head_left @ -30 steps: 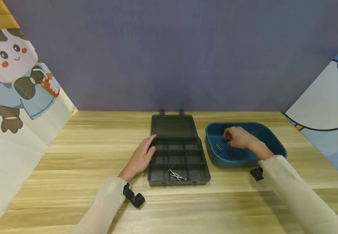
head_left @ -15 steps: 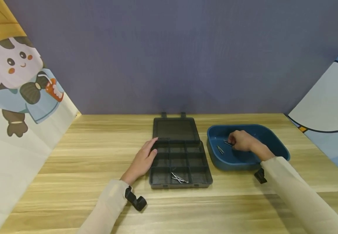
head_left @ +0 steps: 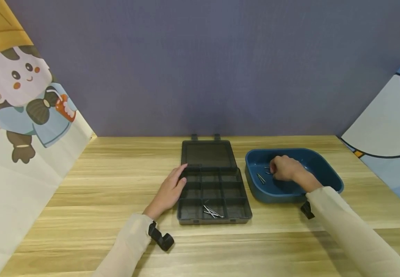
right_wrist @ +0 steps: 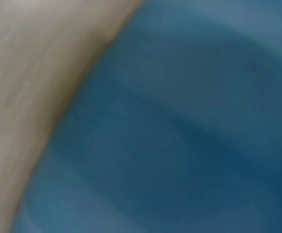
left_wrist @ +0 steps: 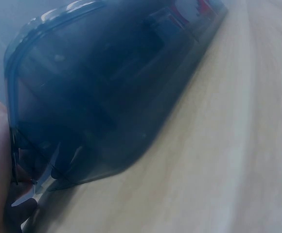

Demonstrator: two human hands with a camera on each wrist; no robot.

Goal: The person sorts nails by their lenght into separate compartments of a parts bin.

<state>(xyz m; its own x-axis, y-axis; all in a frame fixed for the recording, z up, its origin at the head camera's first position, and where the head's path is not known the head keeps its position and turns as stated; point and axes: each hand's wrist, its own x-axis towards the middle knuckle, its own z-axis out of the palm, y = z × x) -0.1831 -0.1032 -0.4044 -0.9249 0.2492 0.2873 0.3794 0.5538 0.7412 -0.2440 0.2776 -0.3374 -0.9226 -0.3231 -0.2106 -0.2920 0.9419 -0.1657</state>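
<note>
A dark see-through compartment box (head_left: 215,195) lies with its lid (head_left: 208,154) folded back. Several thin silver nails (head_left: 213,212) sit in its front middle compartment. My left hand (head_left: 168,191) rests along the box's left edge, fingers extended and thumb over the side; part of it also shows beside the box wall (left_wrist: 97,92) in the left wrist view. My right hand (head_left: 286,169) reaches into a blue bin (head_left: 272,198), fingers curled down at some nails (head_left: 267,173); cannot tell whether it grips them. More nails (head_left: 261,178) lie nearby on the bin's floor.
The wooden table (head_left: 116,165) ends at a grey-blue backdrop (head_left: 220,69) behind the box. Printed cartoon panels stand on both sides. In the right wrist view, the blurred bin wall (right_wrist: 170,136) fills most of the picture.
My right hand has shifted slightly right inside the bin, its fingers staying by the nails. My left hand stays at the box edge. The head view has tilted a little.
</note>
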